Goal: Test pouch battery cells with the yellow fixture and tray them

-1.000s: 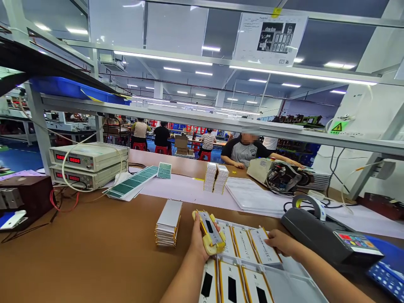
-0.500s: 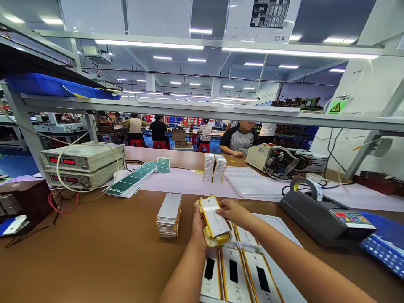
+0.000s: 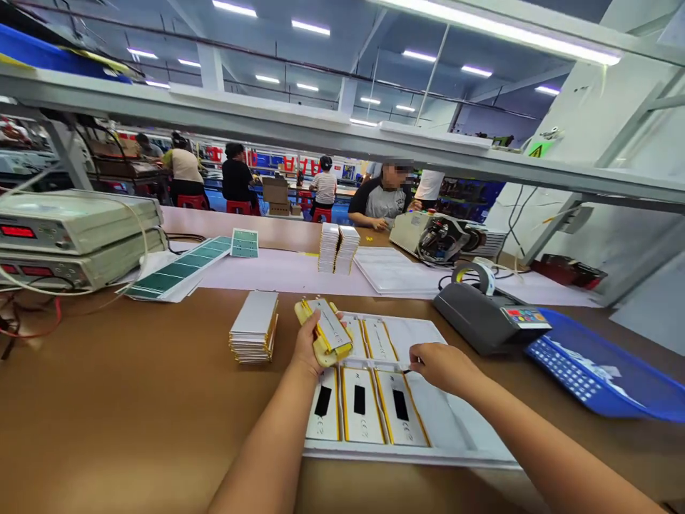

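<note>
My left hand [image 3: 309,344] is wrapped round a pale yellow holder [image 3: 324,355], on which lies a white pouch battery [image 3: 330,325] with yellow edges. Below and to the right is a white tray [image 3: 374,452]. Several similar batteries lie in it, and those in the front row [image 3: 359,410] each carry a black patch. Over the tray's right half, my right hand [image 3: 442,365] is closed, with a small dark piece [image 3: 407,370] showing at its fingertips. A stack of batteries [image 3: 254,325] stands left of my left hand.
A grey tape dispenser [image 3: 481,318] and a blue basket [image 3: 589,385] stand at the right. Two more battery stacks [image 3: 337,250], green sheets [image 3: 182,268] and stacked meters [image 3: 80,235] lie farther back. A person [image 3: 382,196] sits across the bench near a machine [image 3: 428,235].
My right hand has left the battery in my left hand and moved right over the tray, with a dark piece showing at its fingertips. The view has tilted down and turned right.
</note>
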`<state>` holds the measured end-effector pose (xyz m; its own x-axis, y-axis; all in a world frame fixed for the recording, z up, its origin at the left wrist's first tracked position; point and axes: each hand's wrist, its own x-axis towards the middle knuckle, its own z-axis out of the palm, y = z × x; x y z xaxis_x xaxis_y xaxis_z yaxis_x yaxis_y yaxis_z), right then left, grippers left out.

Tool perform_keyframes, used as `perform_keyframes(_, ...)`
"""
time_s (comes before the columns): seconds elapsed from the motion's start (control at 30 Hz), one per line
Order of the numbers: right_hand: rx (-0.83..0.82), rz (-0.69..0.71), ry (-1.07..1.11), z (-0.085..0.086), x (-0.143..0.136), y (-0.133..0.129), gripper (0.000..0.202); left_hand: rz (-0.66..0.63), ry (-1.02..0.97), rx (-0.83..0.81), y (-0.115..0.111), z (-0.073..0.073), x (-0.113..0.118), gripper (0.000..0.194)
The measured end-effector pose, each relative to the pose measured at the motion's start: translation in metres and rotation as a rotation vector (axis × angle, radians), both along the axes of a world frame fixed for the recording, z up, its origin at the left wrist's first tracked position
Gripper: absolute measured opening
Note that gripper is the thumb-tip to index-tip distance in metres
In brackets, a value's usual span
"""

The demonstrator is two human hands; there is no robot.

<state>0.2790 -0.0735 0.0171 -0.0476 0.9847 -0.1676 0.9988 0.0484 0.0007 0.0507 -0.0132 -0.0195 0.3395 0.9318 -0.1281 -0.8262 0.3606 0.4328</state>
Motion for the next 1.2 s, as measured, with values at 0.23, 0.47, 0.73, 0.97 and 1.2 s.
perform_keyframes(0.23,-0.045,0.031,-0.099,-0.011,-0.006,-0.027,0.016,0.011,0.119,-0.118,0.002,-0.003,0.005,0.036)
perform_keyframes(0.47,-0.045,0.069,-0.069,-0.018,-0.019,-0.037,0.027,0.006,0.174,-0.135,0.001,-0.008,0.001,0.028)
perform_keyframes(0.73,-0.274,-0.19,0.807,-0.043,-0.014,-0.019,0.023,0.034,0.177,-0.122,-0.001,-0.007,-0.003,0.022)
perform_keyframes(0.97,-0.303,-0.199,1.204,-0.038,0.002,0.015,0.043,0.148,0.122,-0.07,-0.005,0.0,-0.005,0.019)
perform_keyframes(1.2,-0.2,-0.229,1.375,-0.051,0.019,0.028,0.05,0.213,0.271,0.116,-0.023,0.048,-0.016,0.024)
